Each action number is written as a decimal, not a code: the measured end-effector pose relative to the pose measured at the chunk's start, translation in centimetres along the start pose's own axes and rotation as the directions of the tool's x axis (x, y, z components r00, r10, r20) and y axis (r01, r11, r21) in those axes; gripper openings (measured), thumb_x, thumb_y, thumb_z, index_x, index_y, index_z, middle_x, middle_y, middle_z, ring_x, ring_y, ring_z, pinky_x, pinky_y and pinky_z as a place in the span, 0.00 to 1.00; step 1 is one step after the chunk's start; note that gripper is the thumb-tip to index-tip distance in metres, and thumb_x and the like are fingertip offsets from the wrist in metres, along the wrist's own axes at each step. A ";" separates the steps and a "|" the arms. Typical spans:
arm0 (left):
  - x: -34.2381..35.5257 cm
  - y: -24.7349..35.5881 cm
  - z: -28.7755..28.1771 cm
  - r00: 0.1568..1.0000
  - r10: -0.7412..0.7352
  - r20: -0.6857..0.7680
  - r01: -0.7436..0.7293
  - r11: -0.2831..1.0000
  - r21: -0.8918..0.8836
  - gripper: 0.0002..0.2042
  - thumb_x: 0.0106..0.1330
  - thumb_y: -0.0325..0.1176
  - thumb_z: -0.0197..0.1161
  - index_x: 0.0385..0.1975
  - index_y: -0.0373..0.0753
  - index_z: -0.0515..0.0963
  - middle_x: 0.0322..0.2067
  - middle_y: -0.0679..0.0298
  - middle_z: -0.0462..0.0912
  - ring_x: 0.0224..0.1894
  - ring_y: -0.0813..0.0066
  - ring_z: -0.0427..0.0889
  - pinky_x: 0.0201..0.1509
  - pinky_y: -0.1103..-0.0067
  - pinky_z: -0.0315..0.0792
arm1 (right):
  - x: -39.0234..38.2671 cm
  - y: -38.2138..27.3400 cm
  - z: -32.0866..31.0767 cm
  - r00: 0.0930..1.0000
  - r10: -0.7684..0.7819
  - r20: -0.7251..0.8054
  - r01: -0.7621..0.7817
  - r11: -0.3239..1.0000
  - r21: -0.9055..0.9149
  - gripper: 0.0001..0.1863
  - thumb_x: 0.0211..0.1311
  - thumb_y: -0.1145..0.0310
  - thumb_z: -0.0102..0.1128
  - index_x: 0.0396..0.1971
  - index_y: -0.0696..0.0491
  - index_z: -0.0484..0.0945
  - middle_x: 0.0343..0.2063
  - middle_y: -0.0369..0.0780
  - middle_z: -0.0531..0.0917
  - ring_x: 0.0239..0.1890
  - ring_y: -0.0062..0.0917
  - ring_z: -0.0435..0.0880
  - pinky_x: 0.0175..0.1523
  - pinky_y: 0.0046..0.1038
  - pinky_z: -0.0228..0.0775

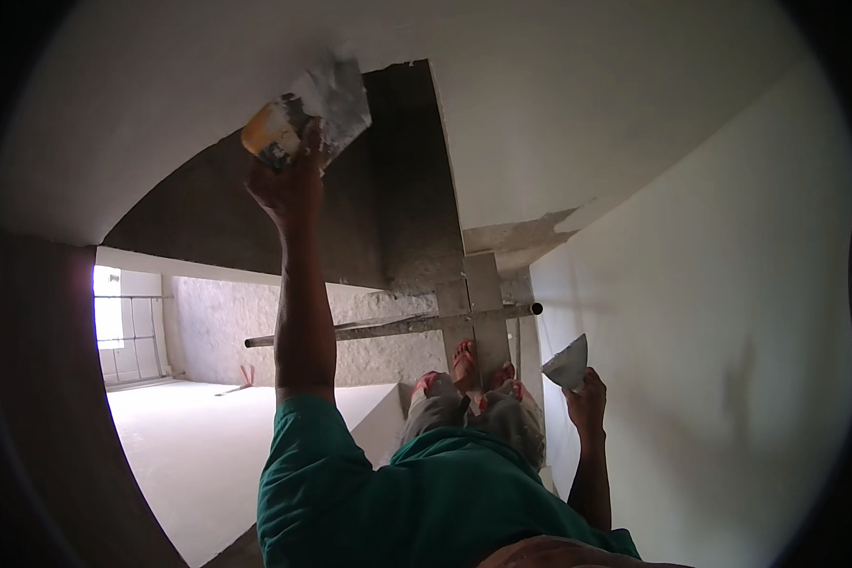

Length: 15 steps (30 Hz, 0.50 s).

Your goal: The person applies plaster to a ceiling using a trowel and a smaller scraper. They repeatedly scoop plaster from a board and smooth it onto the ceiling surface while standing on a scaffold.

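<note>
Raised high at the upper left, my left hand is closed around a trowel whose broad blade is smeared with grey-white putty. An orange and dark part of it shows beside my fingers. Its far end meets or nearly meets the pale plaster surface; contact cannot be made out for sure. Low on the right, my right hand grips a putty knife with a flared, whitish blade pointing up and left. Its handle is hidden in my fist. This hand is beside the white wall.
My bare feet stand on narrow planks crossed by a metal pipe. Dark unpainted concrete lies beyond. A rough patch borders the right wall. At left are a barred window and a white ledge.
</note>
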State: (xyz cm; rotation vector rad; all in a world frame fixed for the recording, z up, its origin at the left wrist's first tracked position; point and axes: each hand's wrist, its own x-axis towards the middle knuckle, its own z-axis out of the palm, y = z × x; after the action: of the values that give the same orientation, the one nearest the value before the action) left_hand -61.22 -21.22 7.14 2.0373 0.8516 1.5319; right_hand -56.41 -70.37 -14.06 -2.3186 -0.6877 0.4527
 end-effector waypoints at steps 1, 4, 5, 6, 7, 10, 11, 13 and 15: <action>-0.2 -0.1 -0.2 1.000 -0.007 -0.001 0.007 1.000 -0.009 0.16 0.53 0.34 0.73 0.39 0.33 0.80 0.30 0.63 0.85 0.29 0.81 0.82 0.33 0.80 0.77 | -0.1 0.1 0.1 0.999 0.033 -0.015 -0.033 0.999 0.006 0.12 0.40 0.75 0.69 0.30 0.54 0.80 0.31 0.43 0.80 0.36 0.40 0.80 0.41 0.37 0.73; -0.5 1.5 2.0 0.995 -0.019 0.100 0.035 0.986 -0.161 0.15 0.55 0.32 0.72 0.39 0.33 0.79 0.31 0.64 0.85 0.31 0.82 0.82 0.36 0.82 0.75 | -0.1 -0.2 0.0 0.998 0.059 0.007 -0.059 0.997 -0.043 0.12 0.40 0.75 0.68 0.30 0.54 0.80 0.31 0.43 0.80 0.36 0.40 0.80 0.42 0.37 0.73; -0.4 2.1 2.4 0.993 0.023 0.112 -0.004 0.985 -0.171 0.15 0.55 0.32 0.72 0.39 0.33 0.79 0.31 0.64 0.85 0.32 0.82 0.82 0.36 0.82 0.75 | 0.0 -0.1 0.0 1.000 -0.001 -0.006 0.001 0.999 -0.053 0.12 0.40 0.75 0.68 0.30 0.54 0.80 0.31 0.43 0.80 0.36 0.40 0.80 0.41 0.37 0.73; -0.4 2.3 2.7 0.986 -0.036 0.162 0.081 0.957 -0.279 0.14 0.56 0.32 0.71 0.39 0.33 0.78 0.31 0.64 0.85 0.32 0.82 0.82 0.37 0.82 0.75 | 0.2 0.1 0.4 0.998 -0.063 -0.018 0.061 0.996 -0.064 0.12 0.41 0.75 0.68 0.30 0.54 0.80 0.31 0.43 0.80 0.36 0.40 0.80 0.41 0.37 0.73; -0.4 2.1 2.9 0.989 -0.045 0.140 0.079 0.965 -0.250 0.14 0.56 0.32 0.71 0.39 0.32 0.78 0.32 0.64 0.85 0.32 0.81 0.82 0.37 0.81 0.75 | 0.5 -0.2 0.3 0.992 -0.125 -0.026 0.122 0.990 -0.076 0.12 0.41 0.75 0.68 0.30 0.54 0.80 0.31 0.43 0.80 0.36 0.40 0.80 0.41 0.37 0.73; -0.1 1.2 2.9 1.000 0.017 0.023 -0.018 1.000 0.012 0.15 0.54 0.31 0.72 0.39 0.32 0.78 0.32 0.64 0.85 0.32 0.79 0.82 0.37 0.80 0.75 | 0.7 -1.7 -0.3 0.999 -0.026 -0.021 0.026 0.999 -0.040 0.12 0.41 0.75 0.68 0.30 0.54 0.80 0.32 0.43 0.80 0.36 0.40 0.80 0.41 0.37 0.73; -0.3 1.1 2.7 0.999 -0.043 -0.020 0.042 0.998 -0.049 0.15 0.54 0.31 0.72 0.39 0.32 0.78 0.32 0.64 0.85 0.32 0.79 0.82 0.37 0.80 0.75 | 0.8 -1.8 -0.5 1.000 0.006 -0.020 -0.006 1.000 -0.030 0.12 0.42 0.74 0.68 0.30 0.54 0.80 0.31 0.43 0.80 0.36 0.40 0.80 0.41 0.37 0.73; -1.3 0.9 2.0 0.981 -0.169 -0.093 0.151 0.972 -0.179 0.16 0.53 0.32 0.73 0.39 0.32 0.79 0.31 0.63 0.85 0.31 0.78 0.82 0.37 0.80 0.76 | 0.8 -2.2 -0.7 0.997 0.071 -0.022 -0.071 0.997 -0.008 0.12 0.42 0.74 0.68 0.30 0.54 0.80 0.31 0.43 0.80 0.36 0.40 0.80 0.40 0.37 0.73; -2.4 0.5 2.0 0.988 -0.146 -0.050 0.138 0.981 -0.133 0.18 0.52 0.34 0.74 0.40 0.31 0.79 0.32 0.62 0.84 0.33 0.77 0.83 0.40 0.78 0.76 | 0.6 -2.8 -1.0 0.998 0.062 -0.024 -0.062 0.998 -0.003 0.13 0.42 0.76 0.68 0.31 0.57 0.77 0.30 0.44 0.79 0.36 0.42 0.80 0.41 0.37 0.73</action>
State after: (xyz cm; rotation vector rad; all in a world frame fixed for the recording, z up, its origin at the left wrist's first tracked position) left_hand -59.69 -23.26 5.33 1.8076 0.8771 1.5335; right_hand -56.43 -68.69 -11.50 -2.3506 -0.6068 0.4512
